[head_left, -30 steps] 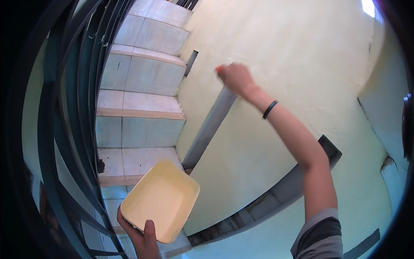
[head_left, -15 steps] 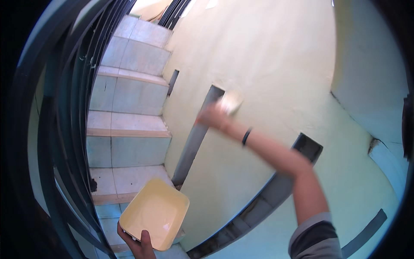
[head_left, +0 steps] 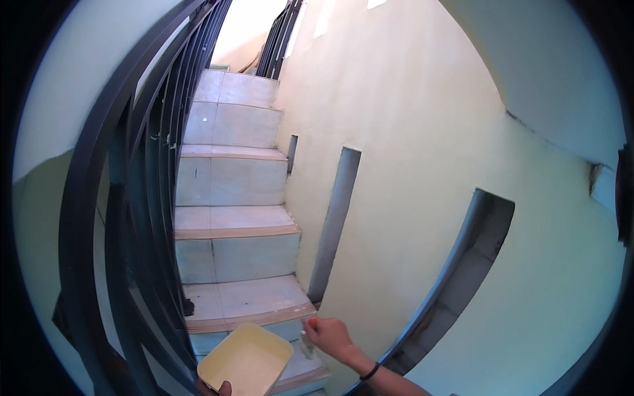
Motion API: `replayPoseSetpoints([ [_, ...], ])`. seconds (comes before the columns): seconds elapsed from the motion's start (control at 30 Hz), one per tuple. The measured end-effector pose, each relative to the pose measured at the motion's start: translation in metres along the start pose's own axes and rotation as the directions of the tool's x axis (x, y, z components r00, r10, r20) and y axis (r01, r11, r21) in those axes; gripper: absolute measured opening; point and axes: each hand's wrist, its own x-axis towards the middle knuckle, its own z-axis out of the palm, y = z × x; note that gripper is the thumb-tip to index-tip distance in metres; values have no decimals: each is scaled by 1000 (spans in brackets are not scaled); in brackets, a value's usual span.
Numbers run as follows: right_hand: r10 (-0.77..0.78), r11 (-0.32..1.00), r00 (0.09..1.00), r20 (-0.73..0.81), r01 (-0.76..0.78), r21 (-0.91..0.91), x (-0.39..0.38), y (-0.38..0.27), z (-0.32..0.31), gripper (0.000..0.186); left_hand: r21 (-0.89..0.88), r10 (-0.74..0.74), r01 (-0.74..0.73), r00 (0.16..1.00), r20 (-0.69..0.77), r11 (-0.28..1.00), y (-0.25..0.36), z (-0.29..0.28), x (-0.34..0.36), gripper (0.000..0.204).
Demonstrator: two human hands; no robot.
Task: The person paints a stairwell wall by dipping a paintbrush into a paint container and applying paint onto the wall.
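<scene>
My left hand (head_left: 225, 389) grips the near edge of a pale yellow rectangular tub (head_left: 246, 362), its thumb over the rim. The tub is tilted so that its inside shows; a light yellow colour covers it. Right of the tub, my right hand (head_left: 330, 337) is closed on what looks like a paintbrush (head_left: 306, 346). A red end shows at the fingers and a pale part hangs below; the rest is hidden by the hand. The brush is away from the cream wall (head_left: 409, 165). A dark band circles my right wrist.
Tiled stairs (head_left: 238, 254) climb ahead, with a black metal railing (head_left: 92, 198) along their left. Narrow upright slots are cut in the wall: a slim slot (head_left: 335, 224) beside the steps and a wider slot (head_left: 462, 284) at right. A sloped ceiling (head_left: 555, 79) hangs at upper right.
My right hand has come down from the wall beside the slim slot to the tub's right side, still holding the brush. The view has tilted up, and the tub sits lower in it.
</scene>
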Motion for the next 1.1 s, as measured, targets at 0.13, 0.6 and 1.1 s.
replayPoseSetpoints([
  [0.13, 63, 998, 994, -86, -64, -14, -10, 19, -25, 41, 38, -50, 52, 998, -50, 998, -6, -15, -9, 74],
  [0.6, 542, 175, 815, 206, -349, 921, -165, 54, -40, 45, 102, -87, 96, 992, -90, 990, -63, -4, -87, 73],
  [1.1, 427, -9, 819, 383, -419, 908, -249, 49, -66, 41, 168, -174, 176, 984, -24, 970, -82, 13, -150, 73],
])
